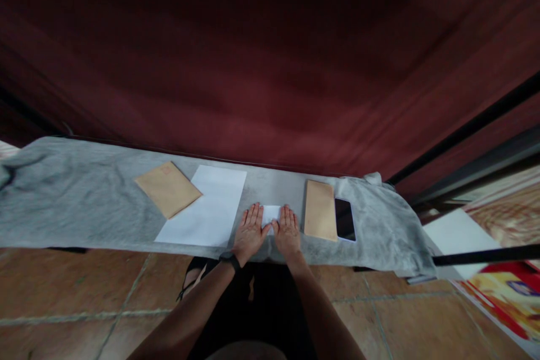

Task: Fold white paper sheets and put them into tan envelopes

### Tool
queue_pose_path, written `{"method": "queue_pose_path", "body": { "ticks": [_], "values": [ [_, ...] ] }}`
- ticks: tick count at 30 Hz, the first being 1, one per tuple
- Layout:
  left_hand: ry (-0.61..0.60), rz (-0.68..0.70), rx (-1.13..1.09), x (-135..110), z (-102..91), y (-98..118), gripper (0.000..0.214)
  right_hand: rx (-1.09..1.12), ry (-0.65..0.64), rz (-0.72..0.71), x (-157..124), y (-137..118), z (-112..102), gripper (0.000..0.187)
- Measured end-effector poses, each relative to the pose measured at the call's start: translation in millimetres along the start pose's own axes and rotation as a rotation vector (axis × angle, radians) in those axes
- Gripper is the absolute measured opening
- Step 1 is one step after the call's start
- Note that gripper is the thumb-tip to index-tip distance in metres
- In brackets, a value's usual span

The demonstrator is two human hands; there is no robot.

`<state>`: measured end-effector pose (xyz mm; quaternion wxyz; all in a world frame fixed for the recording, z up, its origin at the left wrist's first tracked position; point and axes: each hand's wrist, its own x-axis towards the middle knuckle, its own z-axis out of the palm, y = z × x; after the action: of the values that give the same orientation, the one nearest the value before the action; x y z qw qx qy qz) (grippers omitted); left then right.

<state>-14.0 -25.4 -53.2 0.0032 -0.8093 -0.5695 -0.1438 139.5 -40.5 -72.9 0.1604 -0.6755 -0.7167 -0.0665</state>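
Between my two hands a small folded piece of white paper (271,213) lies on the grey cloth. My left hand (250,230) rests flat on its left side, fingers stretched forward and thumb pointing inward. On the right side my right hand (287,230) lies the same way, its thumb close to the left one. Both palms press down, and they hide the paper's side edges. Left of my hands is a large white sheet (206,208), its upper left part under a brown envelope (167,188). To the right lies another brown envelope (319,211).
A phone (345,219) with a dark screen touches the right envelope. Grey cloth (97,197) covers the long narrow surface, with a dark red panel (253,95) rising behind it. Dark bars (472,124) cross at the right. Below is a tiled floor (160,275).
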Motion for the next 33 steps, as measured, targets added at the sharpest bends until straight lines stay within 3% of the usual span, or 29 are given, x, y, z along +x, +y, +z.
{"method": "queue_pose_path", "body": {
  "ticks": [18, 33],
  "values": [
    [0.048, -0.035, -0.027, -15, 6.0, -16, 0.070, 0.042, 0.109, 0.024, -17, 8, -5, 0.058],
    [0.036, -0.028, -0.008, -15, 2.7, -16, 0.068, 0.032, 0.128, 0.030, -57, 5, -19, 0.060]
  ]
}}
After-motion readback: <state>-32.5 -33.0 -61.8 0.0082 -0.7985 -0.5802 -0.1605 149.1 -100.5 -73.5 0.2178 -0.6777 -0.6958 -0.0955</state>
